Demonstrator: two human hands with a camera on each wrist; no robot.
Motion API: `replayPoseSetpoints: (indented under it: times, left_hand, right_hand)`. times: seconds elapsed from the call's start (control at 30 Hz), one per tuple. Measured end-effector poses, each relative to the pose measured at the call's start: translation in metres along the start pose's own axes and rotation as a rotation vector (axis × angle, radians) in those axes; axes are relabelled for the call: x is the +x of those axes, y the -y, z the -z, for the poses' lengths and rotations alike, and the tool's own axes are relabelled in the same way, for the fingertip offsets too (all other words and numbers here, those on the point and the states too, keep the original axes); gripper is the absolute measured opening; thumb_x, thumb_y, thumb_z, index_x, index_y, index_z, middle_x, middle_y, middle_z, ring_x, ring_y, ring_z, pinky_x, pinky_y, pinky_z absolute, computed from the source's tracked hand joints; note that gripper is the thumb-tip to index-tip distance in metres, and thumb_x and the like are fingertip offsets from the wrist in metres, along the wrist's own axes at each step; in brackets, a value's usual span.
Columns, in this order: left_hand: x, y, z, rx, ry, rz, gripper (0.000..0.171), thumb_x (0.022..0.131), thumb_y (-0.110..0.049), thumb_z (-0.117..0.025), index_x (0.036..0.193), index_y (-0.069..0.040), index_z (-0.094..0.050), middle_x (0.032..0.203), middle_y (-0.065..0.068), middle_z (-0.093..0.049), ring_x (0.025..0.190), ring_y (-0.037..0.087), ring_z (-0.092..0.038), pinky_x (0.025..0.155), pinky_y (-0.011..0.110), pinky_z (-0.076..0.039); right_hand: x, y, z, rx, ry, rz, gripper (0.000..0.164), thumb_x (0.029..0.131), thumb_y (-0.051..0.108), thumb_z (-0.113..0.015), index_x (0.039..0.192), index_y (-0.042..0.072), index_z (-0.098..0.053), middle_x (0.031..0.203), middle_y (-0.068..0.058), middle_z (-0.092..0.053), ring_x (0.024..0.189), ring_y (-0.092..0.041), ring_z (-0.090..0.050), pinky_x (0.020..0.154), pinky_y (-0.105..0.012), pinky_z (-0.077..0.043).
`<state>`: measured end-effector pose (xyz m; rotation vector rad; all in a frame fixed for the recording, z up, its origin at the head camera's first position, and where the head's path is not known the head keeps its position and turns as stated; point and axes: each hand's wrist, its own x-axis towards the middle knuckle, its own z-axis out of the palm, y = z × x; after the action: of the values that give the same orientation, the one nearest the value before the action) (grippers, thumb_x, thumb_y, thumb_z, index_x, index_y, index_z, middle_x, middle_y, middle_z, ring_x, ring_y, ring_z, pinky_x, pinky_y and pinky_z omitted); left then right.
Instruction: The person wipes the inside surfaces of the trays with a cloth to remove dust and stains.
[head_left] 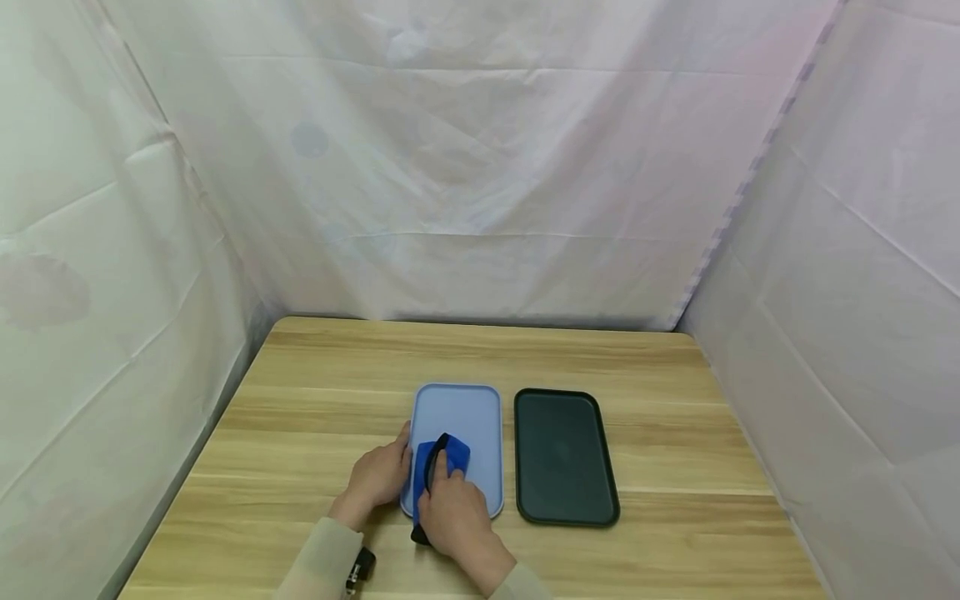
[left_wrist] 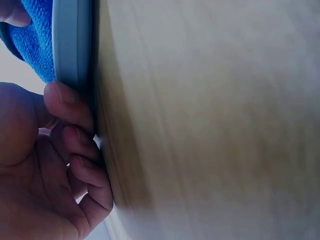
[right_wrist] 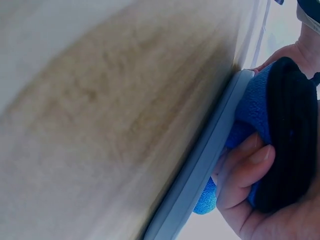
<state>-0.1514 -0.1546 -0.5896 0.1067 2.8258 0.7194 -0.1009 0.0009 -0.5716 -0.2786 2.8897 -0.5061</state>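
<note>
A light blue tray (head_left: 457, 407) lies flat on the wooden table. My left hand (head_left: 381, 473) holds its left edge; in the left wrist view the curled fingers (left_wrist: 67, 102) meet the tray's rim (left_wrist: 72, 42). A blue terry cloth with black edging (head_left: 459, 454) lies bunched over the tray's near left part, one black corner hanging past the near edge. My right hand (head_left: 455, 510) grips this cloth against the tray, index finger stretched along it. From the right wrist, the fingers (right_wrist: 242, 172) curl into folds of the cloth (right_wrist: 254, 105) just above the tray's side.
A dark green tray (head_left: 562, 454) lies to the right of the blue one, with a narrow gap between. The wooden table (head_left: 675, 433) extends to both sides and behind. White curtains (head_left: 465, 167) enclose the table at the back, left and right.
</note>
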Motion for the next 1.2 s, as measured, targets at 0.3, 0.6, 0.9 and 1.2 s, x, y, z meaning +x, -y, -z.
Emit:
replayPoseSetpoints:
  times: [0.3,0.6,0.9,1.2]
  left_hand:
    - [0.001,0.000,0.000,0.013,-0.002,-0.006,0.054,0.109,-0.022,-0.048,0.159,-0.004,-0.040,0.095,0.016,-0.075,0.070,0.020,-0.063,0.064,0.042,-0.052]
    - [0.000,0.000,0.002,0.005,0.012,-0.001,0.054,0.109,-0.023,-0.047,0.160,-0.004,-0.038,0.075,0.008,-0.067,0.062,0.017,-0.055,0.059,0.037,-0.047]
    - [0.000,-0.001,0.003,-0.001,0.039,-0.006,0.056,0.109,-0.021,-0.047,0.161,-0.006,-0.036,0.063,0.002,-0.055,0.057,0.017,-0.053,0.057,0.035,-0.043]
    - [0.000,0.000,0.003,0.026,0.036,-0.012,0.055,0.108,-0.021,-0.048,0.160,-0.004,-0.037,0.071,0.006,-0.063,0.061,0.018,-0.053,0.060,0.037,-0.046]
  right_hand:
    - [0.005,0.007,-0.001,0.012,0.024,0.005,0.071,0.103,0.037,-0.058,0.159,0.000,-0.038,0.109,-0.026,-0.070,0.063,-0.028,-0.063,0.053,-0.039,-0.049]
    - [0.008,0.010,-0.005,0.027,0.016,-0.025,0.068,0.103,0.038,-0.059,0.163,0.019,-0.034,0.098,-0.021,-0.067,0.057,-0.024,-0.056,0.050,-0.039,-0.044]
    - [0.019,0.014,-0.005,-0.029,-0.028,-0.065,0.068,0.104,0.037,-0.058,0.164,0.018,-0.034,0.089,-0.017,-0.065,0.053,-0.022,-0.051,0.047,-0.037,-0.040]
    - [0.042,0.010,0.000,0.025,-0.020,-0.091,0.067,0.103,0.035,-0.058,0.163,0.016,-0.034,0.096,-0.022,-0.068,0.061,-0.026,-0.059,0.052,-0.041,-0.048]
